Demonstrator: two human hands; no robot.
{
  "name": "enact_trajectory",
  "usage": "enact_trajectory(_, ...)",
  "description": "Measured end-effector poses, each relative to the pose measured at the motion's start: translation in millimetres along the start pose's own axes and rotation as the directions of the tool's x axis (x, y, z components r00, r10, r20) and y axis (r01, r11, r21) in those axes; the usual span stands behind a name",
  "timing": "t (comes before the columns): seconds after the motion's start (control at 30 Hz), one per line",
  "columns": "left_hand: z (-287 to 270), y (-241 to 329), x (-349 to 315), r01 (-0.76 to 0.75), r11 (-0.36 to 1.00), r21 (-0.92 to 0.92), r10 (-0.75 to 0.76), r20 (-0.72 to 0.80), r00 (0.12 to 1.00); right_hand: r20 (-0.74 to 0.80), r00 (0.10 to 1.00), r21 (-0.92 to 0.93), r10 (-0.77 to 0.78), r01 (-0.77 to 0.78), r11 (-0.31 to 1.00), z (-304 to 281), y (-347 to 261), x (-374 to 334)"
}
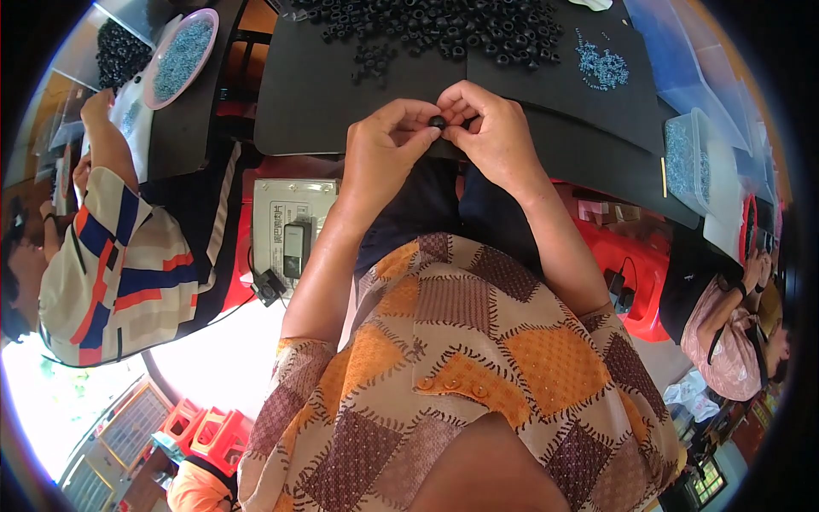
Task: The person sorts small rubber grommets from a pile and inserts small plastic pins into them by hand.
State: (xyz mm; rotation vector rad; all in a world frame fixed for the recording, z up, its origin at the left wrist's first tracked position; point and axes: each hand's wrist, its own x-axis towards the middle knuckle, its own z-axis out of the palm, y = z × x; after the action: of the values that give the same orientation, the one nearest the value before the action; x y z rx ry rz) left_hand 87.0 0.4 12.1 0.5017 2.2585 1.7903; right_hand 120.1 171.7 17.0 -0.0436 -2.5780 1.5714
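Above the near edge of the black table [316,111], my left hand [388,149] and my right hand [499,141] meet fingertip to fingertip. Between them they pinch a small round black part [437,122]. Both hands are closed on it, and the fingers hide much of its shape. Beyond my hands lies a large heap of black ring-shaped parts [444,30], with a smaller cluster [373,62] of them nearer to me. To the right of the heap, tiny pale-blue pieces [602,68] are spread on the table.
A clear tub [687,162] with pale-blue pieces stands at the right edge. At left, a pink plate [205,17] of similar pieces sits near black parts [124,55]. Co-workers sit left [128,273] and right [725,341]. A box [294,192] lies below table level.
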Motion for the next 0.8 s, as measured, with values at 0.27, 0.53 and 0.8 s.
enact_trajectory(0.27,3.3,-2.3,2.0,-0.014,0.999,0.049,0.013,0.015,1.0,0.014,1.0,0.03,-0.009,0.008,1.0,-5.0,5.4,-2.7)
enact_trajectory(0.53,0.4,-9.1,7.7,0.14,0.868,-0.477,-0.109,0.093,0.99,-0.014,1.0,0.302,-0.013,0.017,0.953,-15.6,0.1,-10.6)
enact_trajectory(0.8,4.3,-12.7,8.4,0.225,0.735,-0.64,-0.168,0.149,0.974,-0.031,0.998,0.283,-0.046,0.053,0.958,-25.9,-4.9,-14.8)
